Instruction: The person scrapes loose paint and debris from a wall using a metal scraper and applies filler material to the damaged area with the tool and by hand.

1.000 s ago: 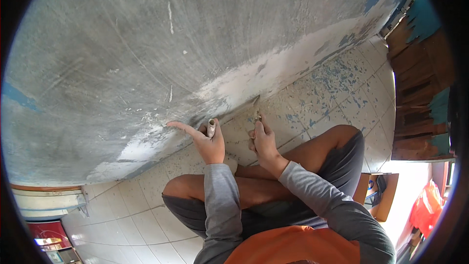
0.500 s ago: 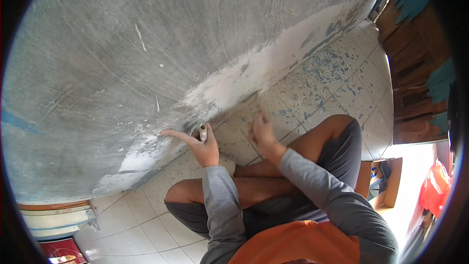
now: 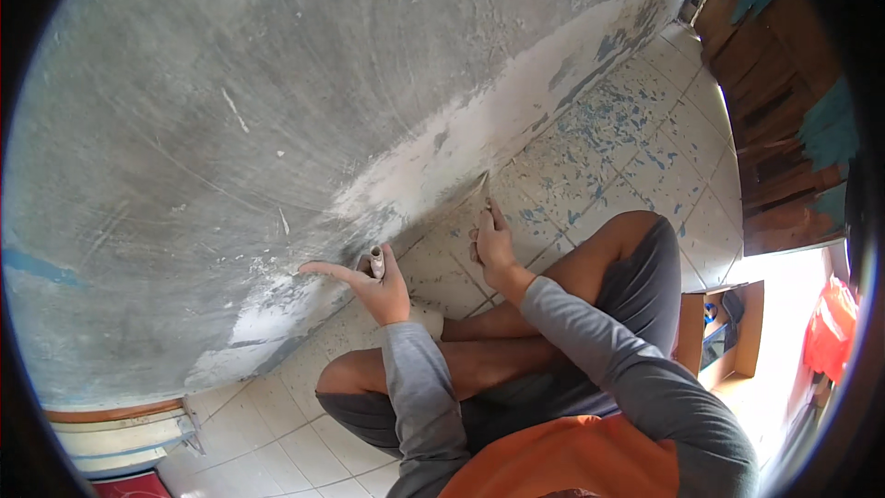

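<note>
My left hand (image 3: 385, 293) is closed around a pale, hollow-ended cylindrical handle (image 3: 377, 263); whatever is at its other end is hidden. One digit of that hand stretches left to the grey wall (image 3: 304, 111). To the right, my right hand (image 3: 495, 244) grips a thin scraper (image 3: 484, 184), its tip at the foot of the wall. Along the wall's lower part runs a whitish band of bared plaster (image 3: 442, 143) with grey and blue remnants of paint.
Blue and pale paint flakes (image 3: 599, 134) litter the tiled floor (image 3: 286, 438). My crossed legs (image 3: 590, 277) lie close below my hands. A cardboard box (image 3: 742, 341) with small items and a red plastic bag (image 3: 830, 327) are at the right, below a splintered wooden panel (image 3: 784, 101).
My right hand, blurred before, is now sharp, and the scraper's tip shows at the wall's foot. The left hand keeps its hold on the handle. The view has shifted slightly.
</note>
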`<action>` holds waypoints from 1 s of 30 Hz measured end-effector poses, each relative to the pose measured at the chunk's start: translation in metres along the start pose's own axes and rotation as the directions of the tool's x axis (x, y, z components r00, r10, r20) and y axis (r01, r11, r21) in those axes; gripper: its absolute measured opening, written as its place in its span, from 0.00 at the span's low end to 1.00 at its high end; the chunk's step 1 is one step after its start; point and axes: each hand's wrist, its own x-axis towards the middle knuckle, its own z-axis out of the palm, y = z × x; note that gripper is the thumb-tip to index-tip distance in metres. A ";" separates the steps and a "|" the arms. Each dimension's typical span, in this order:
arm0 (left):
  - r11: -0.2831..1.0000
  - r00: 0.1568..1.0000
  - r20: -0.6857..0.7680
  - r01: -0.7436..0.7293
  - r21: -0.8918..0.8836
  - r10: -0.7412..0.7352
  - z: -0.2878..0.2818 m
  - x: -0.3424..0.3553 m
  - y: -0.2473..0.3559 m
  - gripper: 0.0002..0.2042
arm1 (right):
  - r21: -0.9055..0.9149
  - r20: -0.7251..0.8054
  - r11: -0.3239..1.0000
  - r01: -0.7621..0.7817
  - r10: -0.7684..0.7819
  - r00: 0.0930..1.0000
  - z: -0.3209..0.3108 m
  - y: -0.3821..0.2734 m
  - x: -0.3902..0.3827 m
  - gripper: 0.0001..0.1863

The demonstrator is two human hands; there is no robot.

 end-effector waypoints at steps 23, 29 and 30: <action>0.972 0.987 0.078 0.151 -0.181 -0.139 -0.004 0.000 0.009 0.56 | 0.104 0.118 0.987 -0.123 0.110 0.987 0.006 0.005 -0.008 0.27; 0.957 0.988 0.071 0.154 -0.246 -0.141 -0.006 -0.001 0.011 0.55 | -0.030 0.075 0.995 -0.095 0.097 0.992 0.009 -0.010 -0.019 0.26; 0.960 0.989 0.086 0.138 -0.244 -0.120 -0.006 0.001 0.010 0.55 | 0.017 0.064 0.994 -0.112 0.111 0.992 0.006 -0.011 -0.014 0.26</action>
